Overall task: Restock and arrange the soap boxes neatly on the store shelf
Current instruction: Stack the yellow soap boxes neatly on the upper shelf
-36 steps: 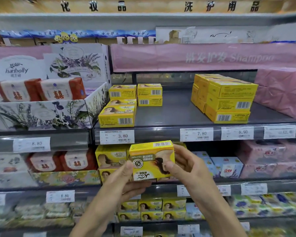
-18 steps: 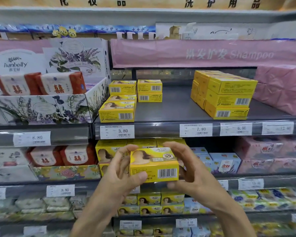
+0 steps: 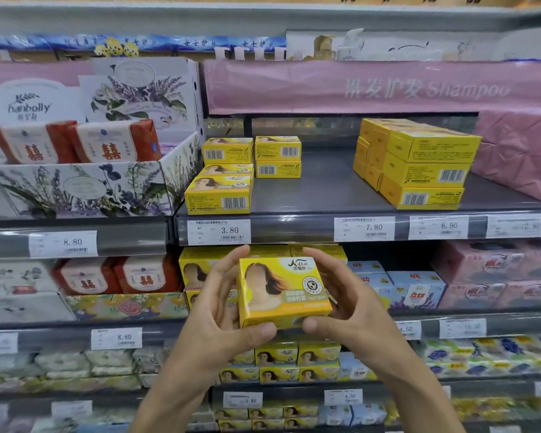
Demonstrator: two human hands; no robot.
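While both hands grip it, left hand and right hand hold the yellow soap box below the 3.80 price tag; bare shelf lies above the tag.

Shelf: grey board, bare at centre.
Left: small yellow soap boxes in one column running back; two more stacked beside its rear.
Right: larger yellow boxes, stacked three high.
Far right: pink packs.
Front edge: price tags.
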